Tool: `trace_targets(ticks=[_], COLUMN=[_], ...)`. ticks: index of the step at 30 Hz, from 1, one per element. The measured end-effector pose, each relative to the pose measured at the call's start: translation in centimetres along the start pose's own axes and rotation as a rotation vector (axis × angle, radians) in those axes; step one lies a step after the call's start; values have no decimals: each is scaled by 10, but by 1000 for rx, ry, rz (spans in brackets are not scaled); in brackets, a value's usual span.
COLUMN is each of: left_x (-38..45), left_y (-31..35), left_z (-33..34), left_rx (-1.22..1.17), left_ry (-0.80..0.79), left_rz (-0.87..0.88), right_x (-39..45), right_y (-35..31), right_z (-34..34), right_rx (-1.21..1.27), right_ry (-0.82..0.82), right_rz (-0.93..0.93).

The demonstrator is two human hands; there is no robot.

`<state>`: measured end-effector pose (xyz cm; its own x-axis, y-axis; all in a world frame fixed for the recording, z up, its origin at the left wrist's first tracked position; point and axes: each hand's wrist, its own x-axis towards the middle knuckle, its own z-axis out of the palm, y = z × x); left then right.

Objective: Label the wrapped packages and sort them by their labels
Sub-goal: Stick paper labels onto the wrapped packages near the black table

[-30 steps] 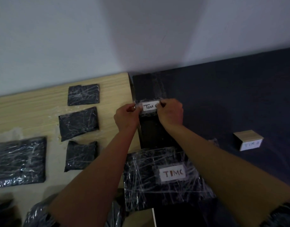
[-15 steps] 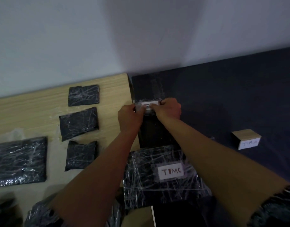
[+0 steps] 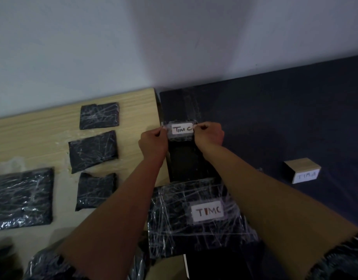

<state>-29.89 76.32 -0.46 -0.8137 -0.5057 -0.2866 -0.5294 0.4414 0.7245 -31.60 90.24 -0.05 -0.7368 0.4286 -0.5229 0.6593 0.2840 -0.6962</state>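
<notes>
Far left, on the pale wood-grain tabletop (image 3: 42, 126): one large flat package (image 3: 20, 199), black, rectangular, under crinkled glossy film; beside it a column of three small wrapped packages, top (image 3: 99, 115), middle (image 3: 92, 151) and bottom (image 3: 95, 191), same black stuff and creased film, none showing a label.

Centre, at the seam with the dark matte tabletop (image 3: 285, 118): left hand (image 3: 152, 143), its fingers (image 3: 161, 130) pinched on the left end of a white paper label (image 3: 182, 129) reading "TIM C"; the label lay under clear tape on the far end of a narrow dark package (image 3: 185, 160); right hand (image 3: 209, 135), its fingers (image 3: 198, 126) pinched at the label's right end. Half a second before, both hands had been closed in over the label and hid most of its writing; they had since drawn apart, and the lettering read whole.

Nearer the camera: a big film-wrapped black package (image 3: 174, 225) bearing a white label (image 3: 208, 211) marked "TIMC", unmoved.

Right, well apart on the dark surface: a small wooden block (image 3: 301, 166), boxy, with a white label (image 3: 306, 176) faintly lettered on its front face; unmoved.
</notes>
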Motion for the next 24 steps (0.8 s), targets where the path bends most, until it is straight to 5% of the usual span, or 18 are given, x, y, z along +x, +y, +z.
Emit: trace_targets(ticks=[24], left_x=[-3], left_y=[-6], left_z=[6], left_rx=[71], left_ry=[-73], left_rz=[108], right_x=[8], right_y=[8], right_z=[-4], right_rx=[-35], right_ry=[-135], right_rz=[-85])
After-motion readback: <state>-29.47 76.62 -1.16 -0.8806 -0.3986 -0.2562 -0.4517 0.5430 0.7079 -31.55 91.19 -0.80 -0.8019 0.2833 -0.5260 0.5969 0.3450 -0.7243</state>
